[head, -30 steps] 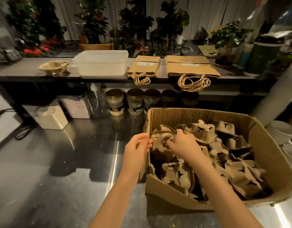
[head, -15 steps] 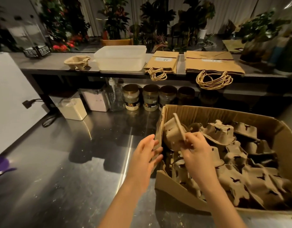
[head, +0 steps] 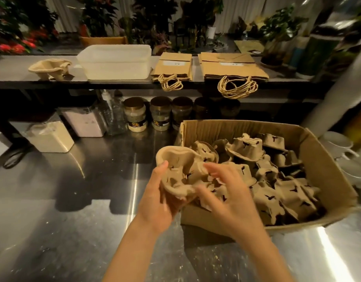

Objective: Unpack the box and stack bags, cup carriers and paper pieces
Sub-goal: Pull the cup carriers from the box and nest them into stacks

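now gripping a carrier in the left hand, fingers curled under its near edge, mid-frame over the box's left wall. right hand at its right end, blurred, grip unclear. lying long axis left-right, cups up; pale crumpled pulp. probably bound for the stack, upper left, nearer the left hand.

Labels on bags, jars: illegible

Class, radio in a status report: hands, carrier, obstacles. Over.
Left hand grips cup carrier. Right hand at carrier, blurred, grip unclear. Box holds many more. No obstruction seen.
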Tool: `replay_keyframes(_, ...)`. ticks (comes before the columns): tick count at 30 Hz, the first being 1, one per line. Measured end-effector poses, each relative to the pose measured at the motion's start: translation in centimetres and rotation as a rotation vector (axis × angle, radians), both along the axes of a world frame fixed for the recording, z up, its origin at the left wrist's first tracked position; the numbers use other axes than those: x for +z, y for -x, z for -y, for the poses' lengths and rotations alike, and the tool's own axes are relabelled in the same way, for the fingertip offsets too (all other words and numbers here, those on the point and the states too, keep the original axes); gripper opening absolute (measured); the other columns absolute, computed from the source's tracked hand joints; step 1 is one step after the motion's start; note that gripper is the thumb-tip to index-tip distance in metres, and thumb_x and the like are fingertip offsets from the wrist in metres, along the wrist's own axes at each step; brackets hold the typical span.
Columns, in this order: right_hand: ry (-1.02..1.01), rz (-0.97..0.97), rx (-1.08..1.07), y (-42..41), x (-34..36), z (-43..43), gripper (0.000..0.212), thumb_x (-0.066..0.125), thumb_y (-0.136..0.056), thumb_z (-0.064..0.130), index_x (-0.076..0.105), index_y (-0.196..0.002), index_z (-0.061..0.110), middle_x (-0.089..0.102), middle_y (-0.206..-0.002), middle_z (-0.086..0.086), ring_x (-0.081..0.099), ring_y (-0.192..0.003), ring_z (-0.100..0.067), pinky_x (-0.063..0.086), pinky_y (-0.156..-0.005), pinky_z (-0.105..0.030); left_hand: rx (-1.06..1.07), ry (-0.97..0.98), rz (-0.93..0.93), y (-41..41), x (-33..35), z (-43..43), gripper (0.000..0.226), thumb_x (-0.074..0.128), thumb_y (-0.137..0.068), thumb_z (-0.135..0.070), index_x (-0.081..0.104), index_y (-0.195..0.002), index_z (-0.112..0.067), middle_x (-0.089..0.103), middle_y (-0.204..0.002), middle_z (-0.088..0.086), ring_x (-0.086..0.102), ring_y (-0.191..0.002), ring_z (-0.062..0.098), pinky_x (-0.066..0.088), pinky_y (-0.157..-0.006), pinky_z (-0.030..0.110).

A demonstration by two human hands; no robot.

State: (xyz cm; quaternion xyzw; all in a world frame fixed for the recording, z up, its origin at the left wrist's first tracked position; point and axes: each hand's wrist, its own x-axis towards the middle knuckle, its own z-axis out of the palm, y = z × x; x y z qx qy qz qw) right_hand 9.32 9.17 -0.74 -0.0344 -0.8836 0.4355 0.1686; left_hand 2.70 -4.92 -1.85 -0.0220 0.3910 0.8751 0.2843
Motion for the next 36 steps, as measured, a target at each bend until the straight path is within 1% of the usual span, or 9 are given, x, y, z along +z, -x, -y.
replay_keyframes(3, 0.012, 0.081, -0.218, 0.0, -0.7, -2.6, 0.042, 0.059, -0.087, 0.038, 0.046, -0.127, 0.034, 0.052, -0.113, 0.018, 0.051, -0.101, 0.004, 0.042, -0.076, -0.01, 0.027, -0.033, 0.022, 0.7, 0.3, 1.1, 0.039, 0.059, -0.074, -0.041, 0.07, -0.105, -0.02, 0.075, -0.099, 0.011, 0.073, -0.088, 0.029, 0.052, -0.084, 0.047)
replay_keyframes(5, -0.017, 0.276, -0.321, -0.3, -1.6, -4.0, 0.044, 0.059, -0.091, 0.034, 0.047, -0.132, 0.026, 0.057, -0.119, 0.006, 0.053, -0.097, -0.003, 0.042, -0.073, -0.014, 0.0, -0.034, 0.026, 0.9, 0.1, 1.9, 0.046, 0.059, -0.073, -0.042, 0.065, -0.114, -0.022, 0.074, -0.103, 0.011, 0.07, -0.096, 0.03, 0.054, -0.083, 0.047)
replay_keyframes(8, -0.097, 0.527, -0.39, -1.1, -2.7, -4.3, 0.049, 0.059, -0.092, 0.034, 0.043, -0.137, 0.02, 0.057, -0.124, -0.001, 0.052, -0.099, -0.01, 0.043, -0.077, -0.021, -0.021, -0.05, 0.038, 1.0, -0.7, 2.7, 0.048, 0.059, -0.075, -0.042, 0.062, -0.119, -0.022, 0.074, -0.104, 0.011, 0.069, -0.099, 0.031, 0.055, -0.083, 0.047)
replay_keyframes(12, -0.114, 0.604, -0.45, -0.6, -3.8, -3.6, 0.064, 0.063, -0.088, 0.042, 0.033, -0.141, 0.02, 0.058, -0.124, -0.003, 0.058, -0.11, -0.02, 0.054, -0.084, -0.035, -0.033, -0.049, 0.049, 1.0, -1.5, 3.5, 0.047, 0.058, -0.077, -0.042, 0.062, -0.12, -0.024, 0.074, -0.103, 0.009, 0.07, -0.098, 0.03, 0.058, -0.078, 0.044)
replay_keyframes(19, 0.005, 0.571, -0.49, 0.2, -4.2, -2.8, 0.062, 0.071, -0.085, 0.02, 0.035, -0.135, 0.018, 0.067, -0.08, -0.001, 0.063, -0.072, -0.009, 0.046, -0.055, -0.019, -0.039, -0.016, 0.031, 1.2, -1.4, 3.8, 0.039, 0.058, -0.075, -0.041, 0.063, -0.11, -0.025, 0.076, -0.092, 0.005, 0.064, -0.103, 0.031, 0.053, -0.088, 0.045)
replay_keyframes(23, -0.064, 0.65, -0.45, 1.1, -4.3, -2.0, 0.054, 0.065, -0.088, 0.036, 0.035, -0.13, 0.019, 0.064, -0.098, -0.001, 0.064, -0.086, -0.015, 0.057, -0.073, -0.033, -0.034, -0.02, 0.018, 0.8, -1.4, 3.6, 0.035, 0.055, -0.075, -0.041, 0.063, -0.106, -0.026, 0.076, -0.087, 0.002, 0.066, -0.096, 0.027, 0.053, -0.082, 0.042)
replay_keyframes(26, -0.147, 0.705, -0.429, 2.1, -4.4, -1.4, 0.057, 0.061, -0.089, 0.045, 0.034, -0.13, 0.016, 0.06, -0.101, 0.0, 0.062, -0.09, -0.018, 0.056, -0.075, -0.034, -0.023, -0.027, 0.013, 0.5, -1.3, 3.7, 0.034, 0.053, -0.077, -0.04, 0.063, -0.106, -0.026, 0.076, -0.088, 0.002, 0.069, -0.092, 0.025, 0.054, -0.079, 0.042)
replay_keyframes(30, -0.169, 0.727, -0.458, 2.7, -4.6, -1.6, 0.079, 0.06, -0.086, 0.051, 0.021, -0.146, 0.017, 0.042, -0.143, -0.014, 0.051, -0.123, -0.032, 0.049, -0.093, -0.042, -0.021, -0.035, 0.008, 0.6, -1.0, 4.3, 0.034, 0.052, -0.079, -0.04, 0.064, -0.107, -0.024, 0.076, -0.093, 0.005, 0.073, -0.084, 0.022, 0.056, -0.079, 0.041)
replay_keyframes(36, -0.177, 0.716, -0.484, 2.8, -4.5, -2.1, 0.084, 0.062, -0.086, 0.049, 0.018, -0.15, 0.016, 0.03, -0.149, -0.017, 0.039, -0.133, -0.035, 0.045, -0.102, -0.046, -0.017, -0.056, 0.035, 1.1, -1.2, 4.7, 0.036, 0.054, -0.078, -0.041, 0.064, -0.108, -0.024, 0.076, -0.091, 0.004, 0.074, -0.08, 0.021, 0.057, -0.075, 0.041)
